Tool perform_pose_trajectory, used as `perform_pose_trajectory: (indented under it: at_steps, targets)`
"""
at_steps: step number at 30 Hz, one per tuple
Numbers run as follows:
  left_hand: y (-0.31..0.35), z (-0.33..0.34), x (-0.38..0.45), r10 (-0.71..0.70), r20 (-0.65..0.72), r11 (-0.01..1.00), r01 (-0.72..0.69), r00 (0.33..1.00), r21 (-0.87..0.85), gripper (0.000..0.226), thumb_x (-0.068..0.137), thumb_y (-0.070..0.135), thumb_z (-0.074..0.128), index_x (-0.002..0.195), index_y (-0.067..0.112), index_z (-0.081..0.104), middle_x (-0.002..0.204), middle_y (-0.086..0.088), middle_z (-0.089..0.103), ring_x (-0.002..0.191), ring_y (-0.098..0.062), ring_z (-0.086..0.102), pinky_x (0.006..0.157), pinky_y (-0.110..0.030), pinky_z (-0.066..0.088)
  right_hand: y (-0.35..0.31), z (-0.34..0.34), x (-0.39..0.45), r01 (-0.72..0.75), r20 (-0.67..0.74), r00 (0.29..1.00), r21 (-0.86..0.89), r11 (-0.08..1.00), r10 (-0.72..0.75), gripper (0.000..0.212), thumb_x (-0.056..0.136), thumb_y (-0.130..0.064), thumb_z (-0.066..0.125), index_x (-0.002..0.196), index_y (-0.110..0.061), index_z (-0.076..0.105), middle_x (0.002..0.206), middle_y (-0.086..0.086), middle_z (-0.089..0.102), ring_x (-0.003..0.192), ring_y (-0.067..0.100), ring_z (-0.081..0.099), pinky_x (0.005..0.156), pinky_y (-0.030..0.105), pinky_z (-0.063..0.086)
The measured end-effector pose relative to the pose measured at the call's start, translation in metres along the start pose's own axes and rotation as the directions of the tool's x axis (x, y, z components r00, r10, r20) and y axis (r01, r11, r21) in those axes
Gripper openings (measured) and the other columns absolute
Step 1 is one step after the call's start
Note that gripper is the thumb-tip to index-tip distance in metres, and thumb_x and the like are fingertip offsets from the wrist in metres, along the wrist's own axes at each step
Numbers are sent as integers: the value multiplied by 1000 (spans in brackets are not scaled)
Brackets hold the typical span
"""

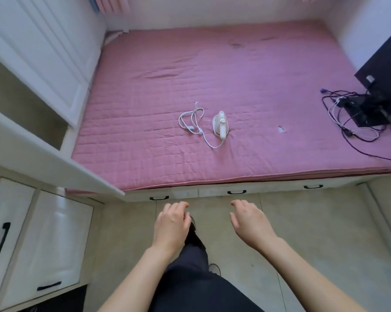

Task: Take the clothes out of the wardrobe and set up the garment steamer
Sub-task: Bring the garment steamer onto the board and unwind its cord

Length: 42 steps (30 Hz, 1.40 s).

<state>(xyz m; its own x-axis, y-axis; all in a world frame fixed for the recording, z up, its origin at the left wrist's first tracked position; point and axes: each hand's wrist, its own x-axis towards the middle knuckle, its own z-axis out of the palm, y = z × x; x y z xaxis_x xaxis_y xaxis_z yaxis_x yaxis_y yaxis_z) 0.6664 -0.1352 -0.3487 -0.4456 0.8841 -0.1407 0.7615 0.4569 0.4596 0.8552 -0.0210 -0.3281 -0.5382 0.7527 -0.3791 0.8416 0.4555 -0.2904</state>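
You've got one view only: head cam, wide-angle, worn up high, facing fwd and steeply down. Nearest to it, at the bottom edge, are your forearms and both hands, left hand [172, 224] and right hand [249, 219], over the floor [314, 233]. Mid-frame and farther off is the bed [257, 86]; the wardrobe [39, 55] runs up the left edge. Straight lines bow near the borders. No 2nd view, so no shared area.

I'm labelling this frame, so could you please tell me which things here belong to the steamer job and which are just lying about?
For the job:
- garment steamer on the pink bed cover
- its white cord, coiled beside it
- wardrobe, one door open
- left hand and right hand, both empty

Lying about:
- black monitor
- tangled dark cables
- drawers under the bed
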Motion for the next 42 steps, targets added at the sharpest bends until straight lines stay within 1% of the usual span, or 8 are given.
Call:
perform_pose_trajectory:
  at_steps: [10, 13, 17, 22, 28, 35, 39, 42]
  targets:
    - [-18, -9, 135, -13, 109, 1000, 14, 994, -7, 19, 93, 22, 49, 108, 18, 61, 97, 3, 65, 99, -19, 55, 78, -36, 48, 13, -41, 92, -152, 14, 988, 13, 988, 152, 35, 98, -31, 37, 126, -14, 48, 122, 4, 57, 111, 24, 51, 92, 37, 44]
    - [-23, -11, 175, -6, 113, 1000, 6, 994, -3, 19, 93, 22, 49, 106, 17, 62, 95, 1, 66, 97, -21, 56, 76, -39, 50, 14, -52, 122, -168, -5, 986, 9, 986, 168, 31, 97, -31, 38, 121, -15, 49, 119, 4, 58, 109, 25, 52, 89, 37, 44]
    - [-23, -13, 220, -22, 136, 1000, 22, 990, 1, 23, 92, 21, 48, 109, 15, 62, 99, -1, 67, 100, -22, 54, 79, -38, 48, 13, -64, 160, -171, -26, 985, 47, 984, 172, 34, 97, -29, 40, 126, -14, 50, 120, 5, 58, 111, 27, 52, 89, 38, 44]
    - [-17, -12, 267, -113, 189, 993, 116, 975, -5, 27, 90, 20, 47, 111, 17, 62, 105, -4, 68, 103, -27, 55, 83, -38, 48, 17, -79, 207, -164, -11, 986, 43, 986, 164, 37, 97, -30, 41, 130, -13, 48, 123, 7, 58, 112, 29, 52, 91, 41, 45]
    - [-9, -3, 324, -212, 208, 974, 223, 955, -28, 24, 89, 20, 49, 107, 15, 63, 103, -6, 68, 100, -29, 57, 82, -39, 49, 29, -100, 277, -112, 22, 994, 33, 993, 111, 34, 97, -29, 43, 126, -12, 49, 122, 8, 58, 112, 31, 52, 90, 42, 46]
    - [-18, 26, 381, -409, 229, 882, 447, 883, -151, 21, 90, 15, 52, 104, 9, 67, 100, -10, 68, 94, -28, 60, 80, -32, 47, 52, -107, 375, -74, 173, 983, 50, 996, 64, 31, 95, -27, 41, 120, -11, 51, 121, 10, 58, 111, 33, 53, 87, 45, 48]
    - [-29, 49, 411, -462, 236, 854, 501, 855, -140, 20, 89, 14, 53, 102, 8, 67, 100, -10, 69, 94, -28, 60, 76, -28, 40, 58, -102, 424, -43, 189, 982, 61, 997, 31, 24, 93, -22, 41, 109, -9, 53, 113, 14, 59, 103, 35, 54, 81, 45, 49]
    - [-38, 64, 438, -483, 231, 843, 520, 845, -138, 19, 88, 12, 54, 100, 8, 68, 100, -11, 70, 96, -29, 61, 79, -30, 41, 61, -88, 455, -37, 220, 975, 63, 997, 23, 25, 94, -22, 41, 109, -7, 53, 113, 15, 59, 101, 36, 54, 80, 45, 50]
